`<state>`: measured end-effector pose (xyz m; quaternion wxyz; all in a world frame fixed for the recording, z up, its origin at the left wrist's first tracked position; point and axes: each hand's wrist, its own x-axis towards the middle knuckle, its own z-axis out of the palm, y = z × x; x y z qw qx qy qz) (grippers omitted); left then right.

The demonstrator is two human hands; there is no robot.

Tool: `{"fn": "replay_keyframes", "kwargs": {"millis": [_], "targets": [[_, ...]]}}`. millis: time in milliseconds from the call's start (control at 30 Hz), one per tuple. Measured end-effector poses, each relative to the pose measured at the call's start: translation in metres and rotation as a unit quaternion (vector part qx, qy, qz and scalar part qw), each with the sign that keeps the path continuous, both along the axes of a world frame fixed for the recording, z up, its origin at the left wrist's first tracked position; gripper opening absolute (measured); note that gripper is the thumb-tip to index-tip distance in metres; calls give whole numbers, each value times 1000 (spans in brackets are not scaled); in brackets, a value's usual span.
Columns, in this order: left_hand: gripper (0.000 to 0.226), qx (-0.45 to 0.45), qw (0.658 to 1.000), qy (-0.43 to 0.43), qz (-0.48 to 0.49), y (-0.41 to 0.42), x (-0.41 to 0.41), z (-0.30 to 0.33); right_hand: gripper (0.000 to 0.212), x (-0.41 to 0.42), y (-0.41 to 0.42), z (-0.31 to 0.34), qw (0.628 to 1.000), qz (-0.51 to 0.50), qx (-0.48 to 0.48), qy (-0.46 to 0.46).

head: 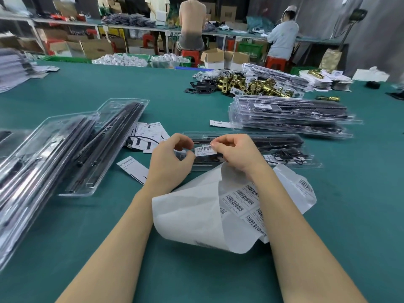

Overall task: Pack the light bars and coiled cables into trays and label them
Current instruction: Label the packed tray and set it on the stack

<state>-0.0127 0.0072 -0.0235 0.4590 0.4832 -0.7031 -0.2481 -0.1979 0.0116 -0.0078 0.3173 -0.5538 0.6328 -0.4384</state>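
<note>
barcode label (205,150) pinched, tray (284,141) half hidden

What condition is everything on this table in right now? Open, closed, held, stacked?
barcode label: peeled, pinched between both hands.
left hand: pinching the label's left end.
right hand: pinching its right end.
label sheet: curled up, several labels left on it.
clear tray: lying flat under the hands, filled, not yet labelled.
finished trays: stacked, closed.
left trays: loaded with bars.
</note>
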Motion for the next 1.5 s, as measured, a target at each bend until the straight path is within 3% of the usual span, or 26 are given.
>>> {"fn": "replay_keyframes", "kwargs": {"millis": [167, 367, 700, 1367, 1500], "targets": [[4, -10, 1000, -7, 1, -4, -2, -2, 6, 2, 2, 2, 1000, -3, 2, 13], [14, -45, 997, -57, -4, -5, -1, -5, 6, 3, 4, 4, 999, -5, 4, 34], [8, -54, 997, -56, -13, -4, -2, -3, 5, 4, 5, 4, 998, -6, 2, 60], [11, -39, 997, -69, 0, -5, -2, -2, 9, 10, 10, -2, 983, -55, -92, 148], [8, -64, 995, -82, 5, -4, -2, -3, 9, 12, 15, -6, 968, -68, -124, 206]]}}
